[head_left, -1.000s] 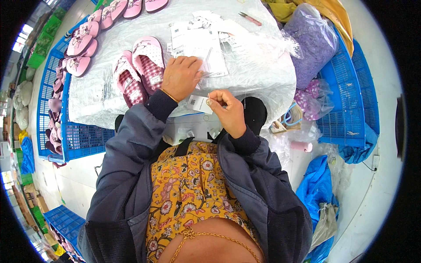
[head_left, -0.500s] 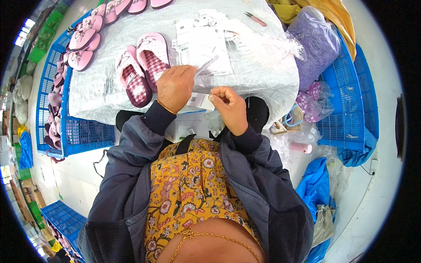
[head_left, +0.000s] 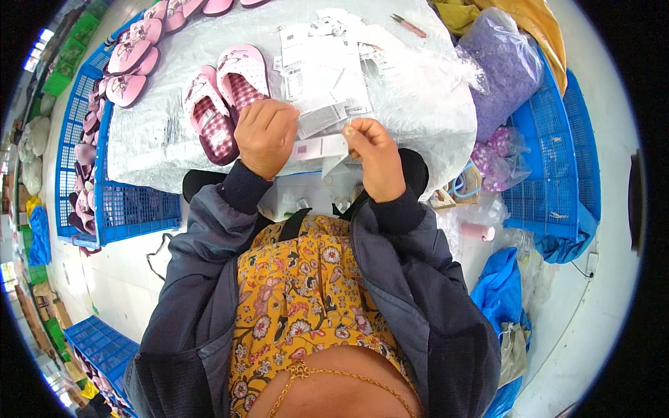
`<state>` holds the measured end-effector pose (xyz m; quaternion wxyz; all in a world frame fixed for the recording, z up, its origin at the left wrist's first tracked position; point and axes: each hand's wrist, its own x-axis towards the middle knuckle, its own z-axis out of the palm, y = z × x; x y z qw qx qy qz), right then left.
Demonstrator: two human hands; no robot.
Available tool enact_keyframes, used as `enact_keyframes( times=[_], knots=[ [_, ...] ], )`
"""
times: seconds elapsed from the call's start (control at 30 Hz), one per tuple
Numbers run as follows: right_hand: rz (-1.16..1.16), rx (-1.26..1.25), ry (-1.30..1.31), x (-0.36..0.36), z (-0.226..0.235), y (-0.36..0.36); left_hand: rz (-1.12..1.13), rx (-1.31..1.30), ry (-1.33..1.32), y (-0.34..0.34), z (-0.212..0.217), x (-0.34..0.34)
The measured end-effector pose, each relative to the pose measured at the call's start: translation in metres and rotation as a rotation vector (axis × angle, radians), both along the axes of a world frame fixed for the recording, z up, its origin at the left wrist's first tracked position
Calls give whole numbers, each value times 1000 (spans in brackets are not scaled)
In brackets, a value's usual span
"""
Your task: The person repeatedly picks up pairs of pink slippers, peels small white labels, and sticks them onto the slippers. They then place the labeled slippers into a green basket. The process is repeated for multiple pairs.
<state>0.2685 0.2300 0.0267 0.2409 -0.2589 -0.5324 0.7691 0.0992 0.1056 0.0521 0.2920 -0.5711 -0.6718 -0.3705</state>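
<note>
In the head view we see our left hand (head_left: 266, 136) curled over the near edge of the bench (head_left: 432, 104), its fingers closed on the left end of a small white paper tag (head_left: 322, 147). Our right hand (head_left: 373, 150) is just to the right of it, thumb and forefinger pinched together at the tag's right end, so the tag spans the short gap between the two hands. Whether the right fingertips also grip a thread or a pin, we cannot tell.

Just beyond the left hand, touching its knuckles in the picture, lies a pair of pink slippers (head_left: 223, 97) with checked insoles, toes pointing away from us. Directly beyond both hands sits a loose stack of white printed sheets (head_left: 324, 70), one strip of it hanging down close to the tag. Farther out past the right hand a small pair of pink-handled snips (head_left: 408, 26) rests on the bench's white plastic cover.

Well to the left of the left hand stands a blue crate (head_left: 104, 202) with more pink slippers (head_left: 129, 66) along its rim. Well to the right of the right hand are a purple bag (head_left: 502, 66) and another blue crate (head_left: 557, 167).
</note>
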Motion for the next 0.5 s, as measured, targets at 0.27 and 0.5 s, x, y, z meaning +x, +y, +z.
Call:
enact_keyframes(
  times=[0.27,0.5],
  knots=[
    [46,-78,63,-29,-19,14,23,31,-31,-4,-13,-4],
    [-93,-42,117,-56,-27,2,53,72,-119,-1,-22,-7]
  ],
)
